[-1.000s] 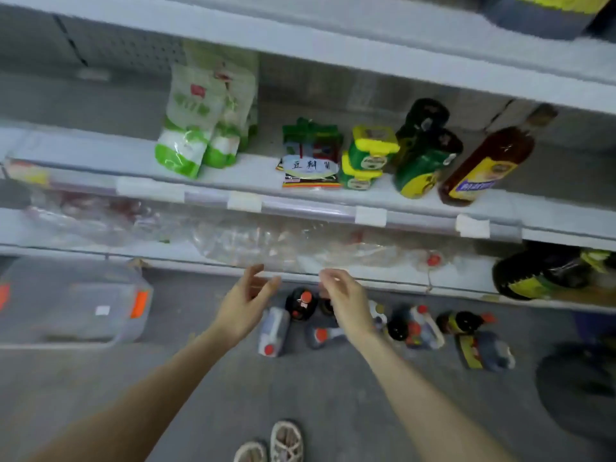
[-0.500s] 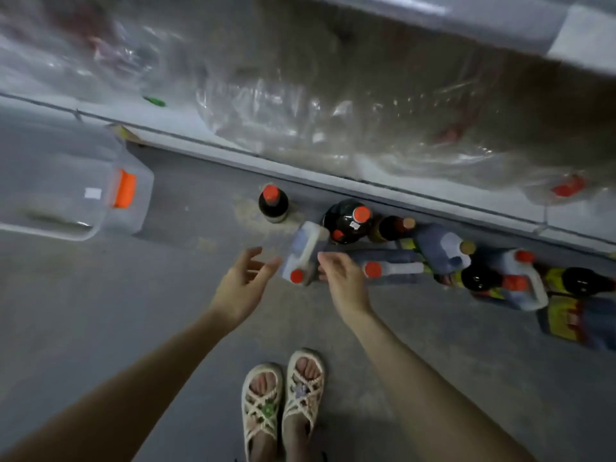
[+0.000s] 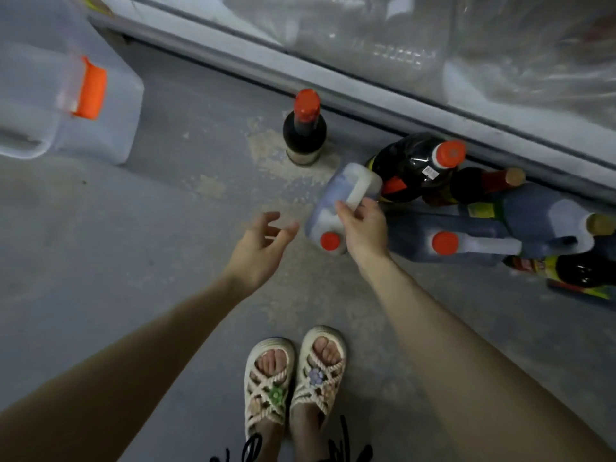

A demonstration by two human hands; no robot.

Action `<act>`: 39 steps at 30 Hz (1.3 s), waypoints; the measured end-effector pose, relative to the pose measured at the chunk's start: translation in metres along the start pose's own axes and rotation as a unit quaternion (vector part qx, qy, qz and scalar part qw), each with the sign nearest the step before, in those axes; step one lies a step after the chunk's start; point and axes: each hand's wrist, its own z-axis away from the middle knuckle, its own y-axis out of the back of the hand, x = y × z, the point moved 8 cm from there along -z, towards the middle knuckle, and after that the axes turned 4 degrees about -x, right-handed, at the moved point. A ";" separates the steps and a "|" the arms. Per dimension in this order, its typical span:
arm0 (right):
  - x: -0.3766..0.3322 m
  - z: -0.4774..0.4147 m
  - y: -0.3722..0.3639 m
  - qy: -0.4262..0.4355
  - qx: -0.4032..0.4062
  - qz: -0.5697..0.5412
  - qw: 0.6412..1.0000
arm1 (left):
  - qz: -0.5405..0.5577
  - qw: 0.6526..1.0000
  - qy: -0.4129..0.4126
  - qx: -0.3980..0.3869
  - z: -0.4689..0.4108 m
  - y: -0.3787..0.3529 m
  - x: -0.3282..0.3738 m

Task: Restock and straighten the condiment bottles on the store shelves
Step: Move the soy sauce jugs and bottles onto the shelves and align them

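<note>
Head camera view, looking down at a store aisle floor (image 3: 166,211): a person bends over a cluster of condiment bottles standing and lying against the base of the bottom shelf (image 3: 333,88). The right hand (image 3: 363,228) has its fingers curled round the handle of a pale plastic jug (image 3: 333,195) with a red cap (image 3: 330,241); the jug sits tilted at the near left edge of the cluster, its cap pointing toward the person. The left hand (image 3: 263,248) hovers just beside the jug, fingers spread and relaxed, touching nothing. A dark bottle (image 3: 304,131) with a red top stands upright by itself to the left, near the shelf base. Behind the jug leans a large dark bottle (image 3: 413,165) with an orange-red cap, and a second jug (image 3: 483,245) lies on its side to the right, among more bottles. A clear plastic bin (image 3: 110,121) with an orange latch sits at far left. The person's feet, in woven sandals (image 3: 293,378), stand together at the bottom.
</note>
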 end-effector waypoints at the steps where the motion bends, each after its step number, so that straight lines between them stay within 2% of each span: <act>1: 0.004 -0.005 -0.001 -0.008 0.010 -0.006 1.000 | 0.004 1.000 0.003 0.001 -0.004 -0.001 -0.006; 9: 0.032 0.001 -0.010 -0.096 0.061 -0.093 0.989 | 0.028 0.999 0.014 0.003 -0.001 0.001 -0.037; 11: 0.040 0.012 -0.017 -0.134 0.067 -0.193 0.970 | 0.026 1.000 0.016 -0.004 0.003 0.001 -0.039; 14: 0.047 0.030 -0.035 -0.192 0.058 -0.349 0.915 | 0.025 1.000 0.014 -0.009 0.008 0.000 -0.041; 17: 0.056 0.048 -0.052 -0.220 0.040 -0.376 0.899 | 0.034 0.999 0.018 -0.004 0.011 0.000 -0.044; 22: 0.068 0.060 -0.054 -0.221 0.019 -0.369 0.902 | 0.042 0.999 0.024 -0.008 0.014 0.000 -0.054; 24: 0.064 0.060 -0.051 -0.206 -0.007 -0.343 0.916 | 0.044 0.999 0.026 -0.011 0.016 -0.001 -0.058; 29: 0.054 0.066 -0.027 -0.180 -0.053 -0.171 0.967 | 0.060 0.998 0.018 -0.016 0.018 -0.005 -0.061; 33: 0.029 0.051 -0.004 -0.005 -0.021 -0.010 1.000 | 0.059 0.998 0.007 -0.020 0.019 -0.007 -0.060; 36: 0.018 0.037 -0.014 0.072 -0.083 0.120 0.987 | 0.058 0.998 0.005 -0.018 0.021 -0.008 -0.060; 39: 0.018 0.022 -0.025 0.125 -0.136 0.256 0.949 | 0.053 0.998 -0.002 -0.014 0.020 -0.007 -0.059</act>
